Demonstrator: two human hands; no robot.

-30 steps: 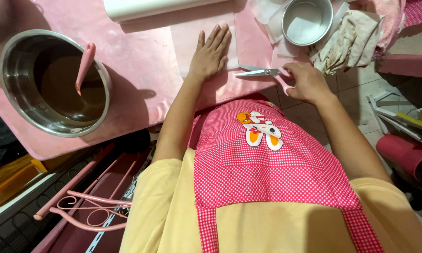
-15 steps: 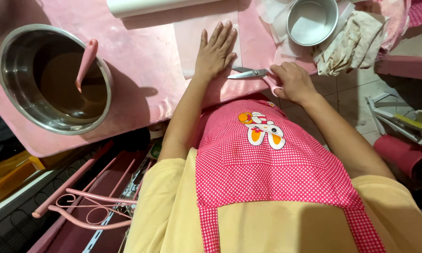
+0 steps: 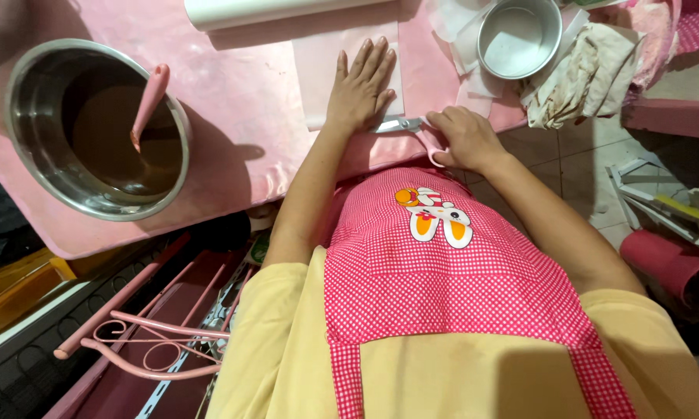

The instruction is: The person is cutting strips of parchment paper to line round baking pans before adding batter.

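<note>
Pressing flat on a sheet of pale paper [image 3: 318,70], the left hand [image 3: 361,87] lies palm down with its fingers spread, holding the sheet against the pink table [image 3: 233,93]. Just beside it, at the table's near edge, the right hand [image 3: 462,138] is closed around the pink handles of a pair of scissors [image 3: 400,124], whose metal blades point toward the left hand and meet the lower edge of the paper. Whether the blades are parted, I cannot tell from here.

A white roll [image 3: 280,11] lies across the far end of the sheet. To the left on the table stands a large steel bowl [image 3: 39,167] of brown batter with a pink spatula [image 3: 148,101] leaning in it. To the right sits a round metal cake tin [image 3: 519,37], touching a crumpled, stained cloth [image 3: 586,74]. The person wears a pink checked apron [image 3: 450,287] over a yellow shirt. Below the table's edge, a pink wire rack [image 3: 152,341] rests low on the left.
</note>
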